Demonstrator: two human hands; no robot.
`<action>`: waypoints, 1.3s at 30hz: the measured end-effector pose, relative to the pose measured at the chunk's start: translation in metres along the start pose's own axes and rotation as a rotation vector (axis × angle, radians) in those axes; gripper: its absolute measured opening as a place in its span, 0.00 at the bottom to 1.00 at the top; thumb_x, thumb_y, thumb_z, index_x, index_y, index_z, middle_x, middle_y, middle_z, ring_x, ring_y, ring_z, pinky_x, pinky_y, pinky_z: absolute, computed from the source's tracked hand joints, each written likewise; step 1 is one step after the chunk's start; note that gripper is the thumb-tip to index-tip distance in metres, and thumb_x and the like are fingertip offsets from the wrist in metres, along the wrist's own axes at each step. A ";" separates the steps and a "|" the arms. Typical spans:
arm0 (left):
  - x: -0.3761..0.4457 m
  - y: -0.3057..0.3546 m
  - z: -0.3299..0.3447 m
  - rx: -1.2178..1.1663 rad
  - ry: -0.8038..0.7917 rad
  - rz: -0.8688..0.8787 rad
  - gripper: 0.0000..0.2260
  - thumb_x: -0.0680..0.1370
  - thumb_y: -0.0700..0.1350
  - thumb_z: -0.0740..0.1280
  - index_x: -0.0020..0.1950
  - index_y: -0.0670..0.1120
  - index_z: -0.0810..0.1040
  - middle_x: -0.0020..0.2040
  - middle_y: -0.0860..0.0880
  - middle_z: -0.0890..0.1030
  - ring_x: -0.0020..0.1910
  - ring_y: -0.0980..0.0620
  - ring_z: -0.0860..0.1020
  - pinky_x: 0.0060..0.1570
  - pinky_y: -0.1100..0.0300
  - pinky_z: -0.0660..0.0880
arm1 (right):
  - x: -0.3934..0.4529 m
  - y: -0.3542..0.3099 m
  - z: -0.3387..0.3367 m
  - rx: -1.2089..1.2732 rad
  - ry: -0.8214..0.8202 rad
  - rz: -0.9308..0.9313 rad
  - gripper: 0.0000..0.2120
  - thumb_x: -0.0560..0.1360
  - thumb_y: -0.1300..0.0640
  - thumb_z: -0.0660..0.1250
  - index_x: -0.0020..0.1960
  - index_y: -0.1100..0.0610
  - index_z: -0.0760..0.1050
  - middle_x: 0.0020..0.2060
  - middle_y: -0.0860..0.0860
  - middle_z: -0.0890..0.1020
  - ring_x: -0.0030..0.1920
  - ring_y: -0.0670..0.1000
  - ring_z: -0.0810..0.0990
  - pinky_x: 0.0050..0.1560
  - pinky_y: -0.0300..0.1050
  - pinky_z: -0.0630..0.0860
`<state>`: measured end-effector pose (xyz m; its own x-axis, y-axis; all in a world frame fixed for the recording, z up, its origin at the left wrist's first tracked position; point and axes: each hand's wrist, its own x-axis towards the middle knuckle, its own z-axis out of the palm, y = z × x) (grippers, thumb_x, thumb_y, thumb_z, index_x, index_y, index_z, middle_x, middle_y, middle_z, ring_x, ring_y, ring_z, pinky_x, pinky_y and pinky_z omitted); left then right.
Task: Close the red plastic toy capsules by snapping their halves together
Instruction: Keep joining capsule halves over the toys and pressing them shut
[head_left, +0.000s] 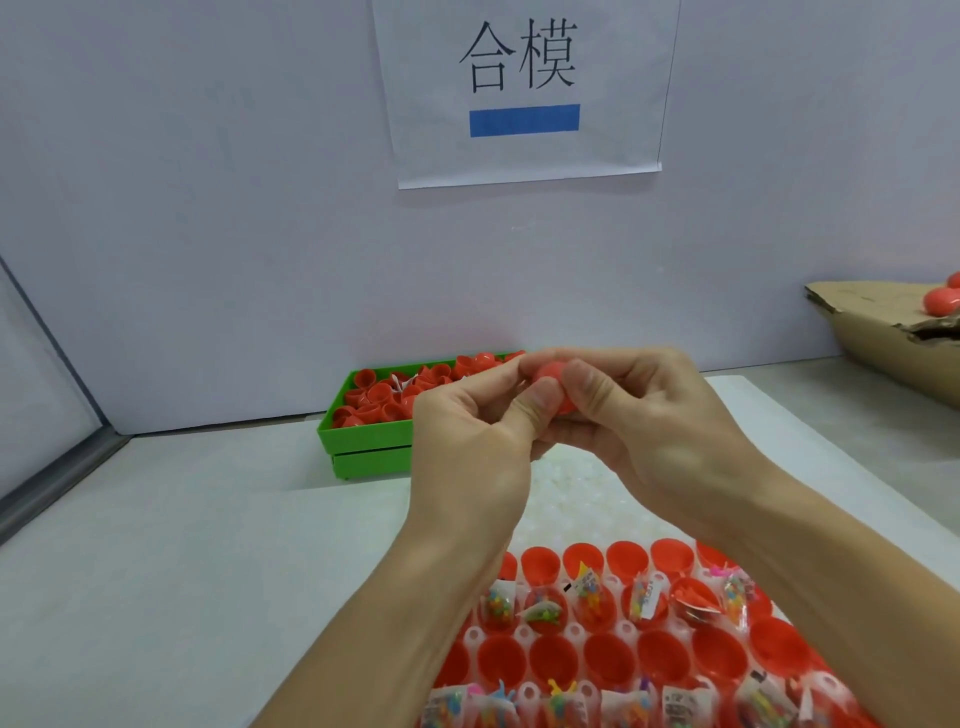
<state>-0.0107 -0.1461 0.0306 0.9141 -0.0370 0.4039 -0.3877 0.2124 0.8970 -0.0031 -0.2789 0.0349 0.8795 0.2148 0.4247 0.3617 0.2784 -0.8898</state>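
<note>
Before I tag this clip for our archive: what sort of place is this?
Probably a toy-packing workstation. Both hands grip a red capsule; a tray holds rows of open halves, a green bin holds loose halves, and a printed sign hangs on the partition.

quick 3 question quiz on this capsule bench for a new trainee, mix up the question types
1. True or false: both hands hold one red capsule above the table.
2. Where do the loose red halves lie? A) green tray B) cardboard box C) bare table
3. Fill in: the filled halves near the person hold small ____ packets.

Key: 1 true; 2 A; 3 toy
</note>
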 end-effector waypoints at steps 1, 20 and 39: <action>0.001 0.001 -0.001 0.013 -0.016 0.012 0.08 0.71 0.48 0.73 0.48 0.50 0.86 0.46 0.44 0.86 0.50 0.42 0.84 0.54 0.44 0.80 | 0.001 -0.001 -0.002 0.012 -0.011 -0.007 0.14 0.72 0.53 0.68 0.53 0.59 0.83 0.50 0.60 0.86 0.53 0.59 0.85 0.54 0.51 0.80; 0.006 0.004 0.001 -0.254 -0.059 -0.327 0.14 0.82 0.43 0.60 0.57 0.34 0.79 0.47 0.37 0.83 0.50 0.42 0.84 0.44 0.53 0.82 | -0.002 -0.016 -0.012 -0.766 -0.029 -0.208 0.26 0.68 0.58 0.79 0.64 0.45 0.77 0.54 0.38 0.83 0.58 0.41 0.80 0.55 0.41 0.79; 0.008 -0.005 -0.010 0.172 0.047 -0.099 0.12 0.70 0.46 0.75 0.52 0.45 0.81 0.41 0.50 0.86 0.40 0.53 0.84 0.36 0.65 0.79 | 0.000 -0.019 -0.018 -0.705 -0.099 -0.035 0.24 0.73 0.62 0.74 0.65 0.45 0.76 0.55 0.40 0.83 0.57 0.39 0.81 0.54 0.42 0.81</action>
<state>-0.0003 -0.1379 0.0271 0.9517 -0.0028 0.3071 -0.3067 0.0400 0.9509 -0.0043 -0.3011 0.0490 0.8435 0.3103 0.4385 0.5327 -0.3782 -0.7570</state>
